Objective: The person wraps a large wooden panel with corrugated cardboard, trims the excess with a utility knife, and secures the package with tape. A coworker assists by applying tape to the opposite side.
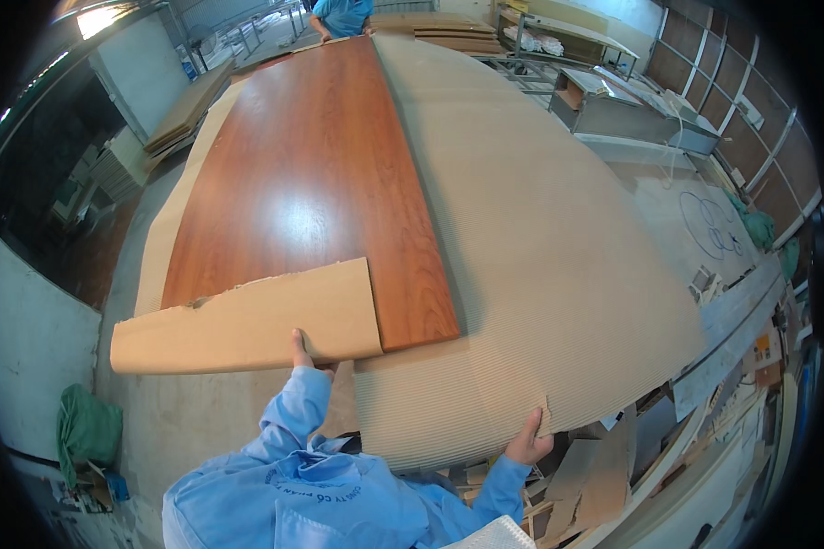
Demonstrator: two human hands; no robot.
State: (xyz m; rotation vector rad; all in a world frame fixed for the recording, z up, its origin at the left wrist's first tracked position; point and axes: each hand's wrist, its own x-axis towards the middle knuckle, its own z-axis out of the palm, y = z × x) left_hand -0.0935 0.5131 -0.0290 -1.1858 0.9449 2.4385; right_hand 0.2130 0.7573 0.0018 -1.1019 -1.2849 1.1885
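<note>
A long reddish-brown wood panel [293, 174] with a glossy face lies on a wide sheet of ribbed corrugated cardboard [540, 229]. The sheet spreads far out to the right of the panel and shows a strip along its left side. Over the panel's near left end a cardboard flap [256, 316] is folded, smooth side up. My left hand [304, 355] grips this flap at its near edge, thumb on top, other fingers mostly hidden below. Farther right, my right hand [528, 441] holds the sheet's near edge beside a small torn bit.
Another person in blue [343, 14] stands at the panel's far end, a hand at its edge. Stacked boards [188, 110] lean at the left. Scrap cardboard [595, 476] and offcuts crowd the lower right. A grey metal frame [632, 110] stands at the far right, a green cloth [89, 430] lower left.
</note>
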